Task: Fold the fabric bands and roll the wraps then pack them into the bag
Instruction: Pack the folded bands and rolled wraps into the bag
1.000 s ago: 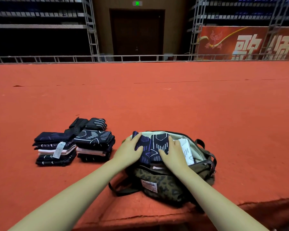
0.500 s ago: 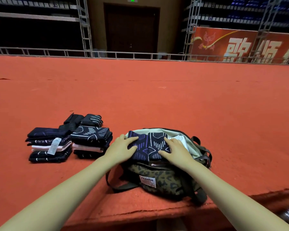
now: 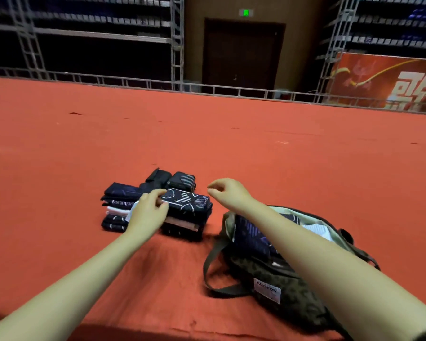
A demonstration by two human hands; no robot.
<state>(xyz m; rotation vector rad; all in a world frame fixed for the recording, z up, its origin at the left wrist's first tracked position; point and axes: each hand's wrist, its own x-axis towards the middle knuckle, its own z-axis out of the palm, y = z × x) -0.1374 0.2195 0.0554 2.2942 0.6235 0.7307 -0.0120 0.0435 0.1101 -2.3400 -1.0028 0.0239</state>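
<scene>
Left hand [image 3: 149,209]: fingers curled, thumb and fingertips touching the top patterned band of the nearer stack [image 3: 186,212]; a firm grip could not be told.
Right hand [image 3: 228,193]: raised just right of that stack, fingers loosely curled, holding nothing.
Second stack [image 3: 117,209]: behind the left hand.
Rolled wraps [image 3: 172,179]: beyond both stacks.
Bag [image 3: 288,289]: open under the right forearm, folded bands [image 3: 250,236] inside.
Surface: red carpet [image 3: 231,148].
</scene>
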